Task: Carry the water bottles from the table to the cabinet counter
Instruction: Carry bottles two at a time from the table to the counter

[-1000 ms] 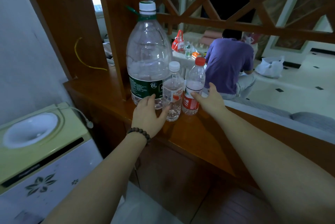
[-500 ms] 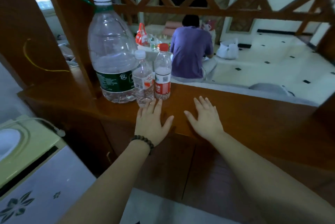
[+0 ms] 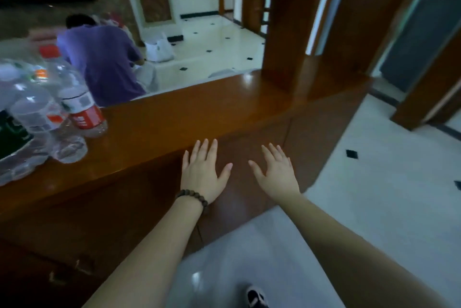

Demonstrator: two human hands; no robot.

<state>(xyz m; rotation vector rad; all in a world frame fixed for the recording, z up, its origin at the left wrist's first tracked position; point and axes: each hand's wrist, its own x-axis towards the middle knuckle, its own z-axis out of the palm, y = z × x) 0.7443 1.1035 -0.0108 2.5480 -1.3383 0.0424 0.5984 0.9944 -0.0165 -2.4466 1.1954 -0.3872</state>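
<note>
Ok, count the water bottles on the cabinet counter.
3, all clustered at the counter's left end: a red-capped bottle at the back, a smaller clear bottle in front of it, and a big green-labelled jug cut off by the left edge. More may sit out of frame.

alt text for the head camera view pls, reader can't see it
Two empty hands, the left hand with a bead bracelet and the right hand, spread open in front of a polished wooden cabinet counter. At the counter's left end stand three clear water bottles, among them a red-capped bottle. Beyond the counter, a person in a purple shirt faces away.
</note>
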